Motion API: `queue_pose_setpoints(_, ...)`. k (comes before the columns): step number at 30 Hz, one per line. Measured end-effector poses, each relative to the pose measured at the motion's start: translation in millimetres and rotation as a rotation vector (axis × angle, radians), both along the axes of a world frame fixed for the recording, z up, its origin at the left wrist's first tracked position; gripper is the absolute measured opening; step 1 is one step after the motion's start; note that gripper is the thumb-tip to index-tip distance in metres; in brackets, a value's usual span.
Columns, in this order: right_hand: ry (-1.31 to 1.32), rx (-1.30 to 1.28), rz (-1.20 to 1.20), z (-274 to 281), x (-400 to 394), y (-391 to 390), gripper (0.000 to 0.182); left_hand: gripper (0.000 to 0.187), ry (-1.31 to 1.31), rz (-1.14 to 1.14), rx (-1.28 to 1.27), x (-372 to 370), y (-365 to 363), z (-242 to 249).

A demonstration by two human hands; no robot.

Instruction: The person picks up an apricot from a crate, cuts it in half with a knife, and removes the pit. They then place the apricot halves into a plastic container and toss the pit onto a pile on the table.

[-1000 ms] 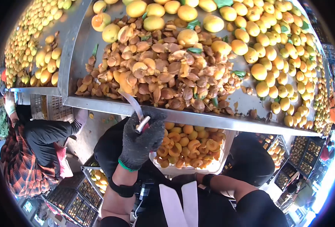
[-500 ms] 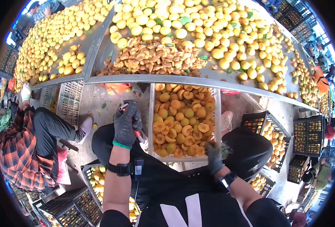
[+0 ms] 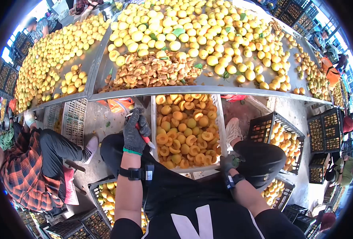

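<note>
My left hand (image 3: 136, 133), in a dark grey knitted glove with a green cuff, is closed around a slim red-handled tool (image 3: 147, 141). The tool's pale end sticks out by my thigh, beside the left wall of a light-coloured crate. That crate (image 3: 220, 131) holds halved and whole yellow-orange fruit (image 3: 188, 127), apricot-like, and stands between my knees under the table edge. At its front right corner, next to my right knee, is my gloved right hand (image 3: 229, 162). Its fingers are mostly hidden, and I cannot tell whether they hold anything.
The metal table (image 3: 144, 91) carries whole fruit (image 3: 172, 28) and a heap of brown pits (image 3: 152, 69). Black fruit crates (image 3: 280, 139) stand right, another (image 3: 100, 187) by my left thigh. A person in a plaid shirt (image 3: 27, 175) sits at left. Other people are farther off.
The view has shifted, so the table and crate appear lower and farther left. My right hand has drawn slightly away from the crate's front. My left hand still grips the red-handled tool.
</note>
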State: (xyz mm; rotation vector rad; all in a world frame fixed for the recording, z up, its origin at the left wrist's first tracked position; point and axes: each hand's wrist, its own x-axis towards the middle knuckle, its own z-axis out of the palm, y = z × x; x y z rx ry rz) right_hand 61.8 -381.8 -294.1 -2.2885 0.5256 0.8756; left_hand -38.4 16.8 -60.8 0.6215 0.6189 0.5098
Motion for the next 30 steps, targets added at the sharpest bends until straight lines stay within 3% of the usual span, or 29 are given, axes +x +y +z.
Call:
queue_pose_setpoints(1, -0.104, -0.086, 0.166, -0.1, -0.4, -0.5, 0.046, 0.019, 0.003, -0.001, -0.002, 1.4, 0.2, -0.2)
queue_pose_setpoints(5, -0.103, -0.052, 0.117, -18.9, -3.5, -12.2, 0.042, 0.019, -0.023, 0.004, 0.045, 11.4, 2.4, -2.3)
queue_pose_setpoints(7, -0.42, -0.044, 0.47, -24.2, -7.3, -20.5, 0.034, 0.021, 0.012, 0.004, 0.073, 17.2, 2.6, -2.5)
queue_pose_setpoints(8, -0.409, -0.049, 0.476, -4.5, -6.2, -16.6, 0.034, 0.018, -0.016, 0.004, 0.042, 20.6, 1.7, -2.1)
queue_pose_setpoints(10, -0.422, -0.337, 1.246, 73.5, 3.1, 17.5, 0.033, 0.015, -0.039, 0.002, 0.009, 26.7, 1.4, -1.3)
queue_pose_setpoints(11, -0.414, -0.336, 1.251, 77.6, 6.7, 26.3, 0.033, 0.016, -0.034, -0.022, 0.014, 28.0, 1.2, -1.2)
queue_pose_setpoints(13, -0.117, 0.018, 0.217, 82.4, 8.0, 39.0, 0.031, 0.016, -0.061, -0.07, 0.029, 29.5, 0.8, -0.5)
queue_pose_setpoints(14, -0.106, 0.014, 0.218, 93.5, 7.7, 48.2, 0.031, 0.016, -0.051, -0.069, 0.024, 30.6, 0.3, -1.6)
queue_pose_setpoints(16, -0.041, 0.219, -0.126, 121.3, 8.5, 65.5, 0.03, 0.016, -0.094, -0.086, 0.034, 32.2, -2.8, -3.1)
queue_pose_setpoints(17, -0.027, 0.204, -0.163, 124.3, 10.3, 69.8, 0.028, 0.015, -0.095, -0.111, 0.023, 33.6, -4.4, -0.1)
queue_pose_setpoints(19, -0.045, 0.171, -0.089, 76.8, 12.5, 43.9, 0.028, 0.014, -0.087, -0.136, 0.034, 33.6, -7.0, -0.1)
queue_pose_setpoints(20, -0.069, 0.142, -0.009, 75.5, 14.2, 44.6, 0.029, 0.014, -0.086, -0.156, 0.049, 35.0, -7.1, 0.3)
queue_pose_setpoints(24, 0.052, 0.209, -0.099, 84.0, 10.1, 37.0, 0.033, 0.014, -0.077, -0.165, 0.093, 37.6, -8.1, 0.0)
queue_pose_setpoints(26, 0.201, 0.403, -0.363, 84.6, 6.5, 31.9, 0.037, 0.014, -0.069, -0.153, 0.086, 39.4, -6.9, 0.1)
queue_pose_setpoints(30, 0.478, 0.654, -0.59, 52.0, -3.5, -2.7, 0.05, 0.014, -0.086, -0.165, 0.098, 43.1, -10.5, -0.2)
